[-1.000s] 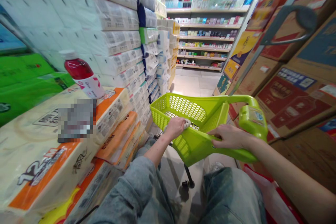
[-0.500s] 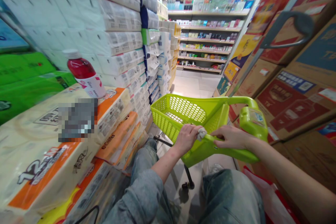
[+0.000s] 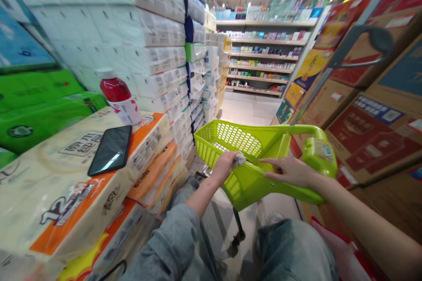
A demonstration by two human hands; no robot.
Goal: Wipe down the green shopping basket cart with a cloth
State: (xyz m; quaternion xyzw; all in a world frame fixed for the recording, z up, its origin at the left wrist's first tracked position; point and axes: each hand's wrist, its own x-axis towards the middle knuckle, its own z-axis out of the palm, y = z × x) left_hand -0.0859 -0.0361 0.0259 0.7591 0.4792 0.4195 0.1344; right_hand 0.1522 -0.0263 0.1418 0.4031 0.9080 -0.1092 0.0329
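A lime-green plastic basket (image 3: 270, 184) with perforated sides stands in front of me on a dark wheeled frame. My left hand (image 3: 226, 167) is closed on a crumpled white wipe (image 3: 239, 160), which touches the basket's near rim. To its right, my right hand (image 3: 285, 171) rests over the same rim, fingers apart and pointing left, with nothing held. The basket's handle end (image 3: 318, 151) curves round beyond my right wrist.
On the left, a black phone (image 3: 111, 149) and a red-capped-in-white drink bottle (image 3: 120, 99) sit on tissue packs (image 3: 42, 158). Cartons (image 3: 365, 127) and a metal trolley handle (image 3: 362, 48) flank the right. Stocked shelves (image 3: 263, 41) stand beyond the tiled aisle.
My left hand has slid left along the rim with the wipe. The fingers of my right hand have spread and stretched. The view has shifted slightly.
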